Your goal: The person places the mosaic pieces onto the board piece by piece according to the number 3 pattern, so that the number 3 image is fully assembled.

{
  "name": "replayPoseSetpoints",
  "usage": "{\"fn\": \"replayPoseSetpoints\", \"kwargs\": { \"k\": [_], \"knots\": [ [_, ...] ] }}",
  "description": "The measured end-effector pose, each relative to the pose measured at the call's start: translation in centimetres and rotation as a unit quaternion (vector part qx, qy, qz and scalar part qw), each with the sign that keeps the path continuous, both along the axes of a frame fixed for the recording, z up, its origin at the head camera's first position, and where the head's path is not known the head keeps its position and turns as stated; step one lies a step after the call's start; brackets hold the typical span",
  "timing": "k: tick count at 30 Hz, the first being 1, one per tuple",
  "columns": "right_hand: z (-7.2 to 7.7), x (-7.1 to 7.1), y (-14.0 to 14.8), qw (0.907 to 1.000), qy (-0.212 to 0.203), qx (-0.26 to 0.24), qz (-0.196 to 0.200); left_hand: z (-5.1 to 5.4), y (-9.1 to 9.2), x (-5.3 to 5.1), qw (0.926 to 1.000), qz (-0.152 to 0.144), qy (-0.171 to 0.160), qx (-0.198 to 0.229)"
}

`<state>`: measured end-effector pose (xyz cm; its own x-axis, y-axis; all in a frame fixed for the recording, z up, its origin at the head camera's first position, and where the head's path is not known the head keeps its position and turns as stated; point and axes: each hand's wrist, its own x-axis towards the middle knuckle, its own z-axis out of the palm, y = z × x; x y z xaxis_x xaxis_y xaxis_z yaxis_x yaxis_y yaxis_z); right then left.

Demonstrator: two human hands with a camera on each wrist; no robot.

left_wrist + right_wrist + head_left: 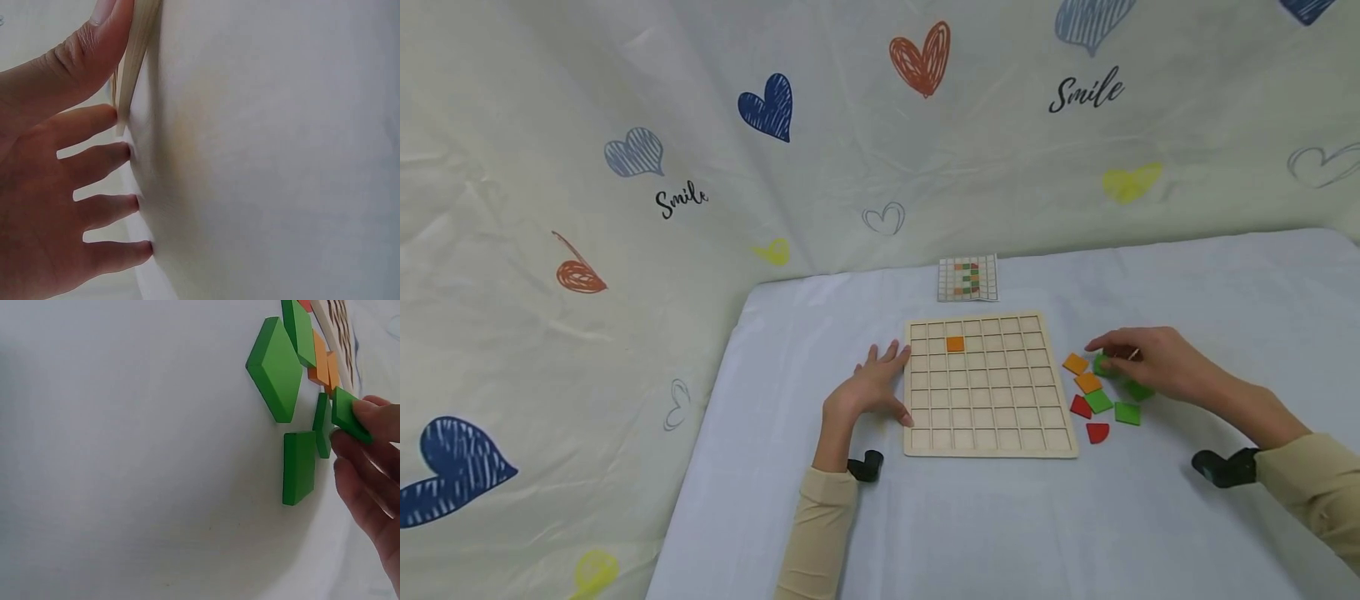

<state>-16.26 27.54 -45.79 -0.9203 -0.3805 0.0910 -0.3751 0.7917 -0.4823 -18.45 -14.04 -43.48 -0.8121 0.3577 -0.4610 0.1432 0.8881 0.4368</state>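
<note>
In the right wrist view, my right hand [1161, 360] pinches a green tile [347, 414] between thumb and fingers, above the other pieces. Fingers spread, my left hand [868, 385] rests at the left edge of the wooden grid board [992, 457]. Its thumb and index finger touch the board's side in the left wrist view, while the other fingertips meet the tablecloth. One orange square tile [955, 344] sits in a cell near the board's top left. Right of the board lie loose orange tiles [1087, 382], several green tiles [1127, 413] and red pieces [1097, 432], one with a rounded side.
Behind the board lies a small pattern card [967, 279] with a printed grid and coloured cells. A white cloth [985, 533] covers the table. A pale curtain with hearts [835, 167] hangs behind and to the left. Black wrist mounts [1225, 468] extend from both wrists.
</note>
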Motion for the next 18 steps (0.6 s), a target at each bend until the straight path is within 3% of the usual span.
{"fn": "replayPoseSetpoints", "kwargs": {
  "k": [3,13,18],
  "knots": [
    [0.21,0.03,-0.15,1.0000,-0.004,-0.006,-0.005,-0.01,-0.04,0.03,1.0000,-0.001,-0.001,-0.001],
    [0.65,-0.19,-0.53,0.9952,-0.088,-0.027,-0.033,-0.16,-0.17,-0.08,1.0000,0.000,-0.001,0.008],
    [0.70,-0.35,-0.78,0.9928,-0.108,-0.034,-0.039,-0.13,-0.08,-0.02,1.0000,0.002,-0.001,0.008]
  ]
}}
